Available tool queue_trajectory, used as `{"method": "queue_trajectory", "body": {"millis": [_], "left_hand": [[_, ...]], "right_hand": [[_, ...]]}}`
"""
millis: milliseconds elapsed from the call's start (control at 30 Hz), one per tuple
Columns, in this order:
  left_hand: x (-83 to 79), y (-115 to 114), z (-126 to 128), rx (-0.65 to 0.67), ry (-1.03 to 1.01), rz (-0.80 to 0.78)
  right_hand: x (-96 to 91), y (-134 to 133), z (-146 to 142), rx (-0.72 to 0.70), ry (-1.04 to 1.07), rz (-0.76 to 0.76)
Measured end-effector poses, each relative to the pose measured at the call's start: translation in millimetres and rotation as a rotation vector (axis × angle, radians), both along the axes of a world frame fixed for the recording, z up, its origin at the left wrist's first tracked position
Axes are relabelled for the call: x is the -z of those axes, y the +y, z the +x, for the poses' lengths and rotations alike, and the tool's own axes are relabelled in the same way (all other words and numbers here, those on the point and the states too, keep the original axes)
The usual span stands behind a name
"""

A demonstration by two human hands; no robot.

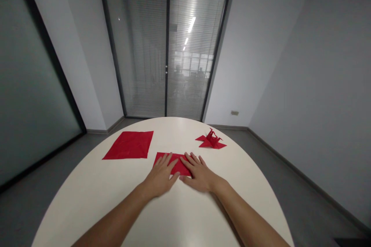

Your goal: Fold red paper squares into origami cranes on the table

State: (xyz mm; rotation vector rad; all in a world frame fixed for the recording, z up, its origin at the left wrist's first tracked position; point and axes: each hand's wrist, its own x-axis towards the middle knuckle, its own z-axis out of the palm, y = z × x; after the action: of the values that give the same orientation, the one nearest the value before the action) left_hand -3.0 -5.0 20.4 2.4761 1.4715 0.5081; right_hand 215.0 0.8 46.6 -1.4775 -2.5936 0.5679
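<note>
A red sheet of paper [179, 167], which looks folded into a rectangle, lies flat on the white table in front of me. My left hand [162, 173] rests on its left part, palm down with the fingers spread. On its right part lies my right hand [199, 173], also flat with fingers apart. The two thumbs come close together at the paper's near edge. Parts of the paper are hidden under both hands.
A flat red paper square [130, 145] lies at the table's back left. Red folded paper cranes [213, 140] stand at the back right. The round white table [174, 216] has a curved edge. Behind it are a glass door with blinds [139, 46] and grey walls.
</note>
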Motion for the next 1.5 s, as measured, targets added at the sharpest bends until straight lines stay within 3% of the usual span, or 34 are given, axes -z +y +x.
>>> {"method": "queue_trajectory", "body": {"millis": [100,233,433,633,800,1033,1200,1300,1500], "left_hand": [[-4.9,1.5,-6.1,0.006,-0.003,0.08],[-13.0,1.5,-12.6,0.122,-0.069,0.187],[-12.5,4.6,-15.9,0.248,-0.106,0.191],[-16.9,7.0,-13.3,0.195,-0.05,0.21],[-23.8,5.7,-16.3,0.138,-0.017,0.202],[-24.1,4.1,-14.4,0.09,-0.04,0.206],[-22.4,3.4,-11.8,-0.041,-0.313,0.256],[-24.1,2.3,-10.1,-0.079,-0.532,0.222],[-34.2,-2.1,-1.6,-0.168,-0.894,0.11]], "right_hand": [[-0.9,2.5,9.0,-0.059,0.051,0.021],[0.8,6.3,12.8,-0.079,0.109,0.105],[4.3,9.2,14.4,-0.099,0.126,0.17],[0.8,10.1,18.3,-0.129,0.144,0.159],[-2.5,14.1,20.7,-0.168,0.297,0.207],[-5.2,18.3,23.2,0.034,0.507,0.139],[0.9,24.1,22.4,0.148,0.873,0.106],[4.7,27.5,17.2,0.127,1.054,0.014],[6.1,26.7,2.3,0.096,1.153,-0.075]]}}
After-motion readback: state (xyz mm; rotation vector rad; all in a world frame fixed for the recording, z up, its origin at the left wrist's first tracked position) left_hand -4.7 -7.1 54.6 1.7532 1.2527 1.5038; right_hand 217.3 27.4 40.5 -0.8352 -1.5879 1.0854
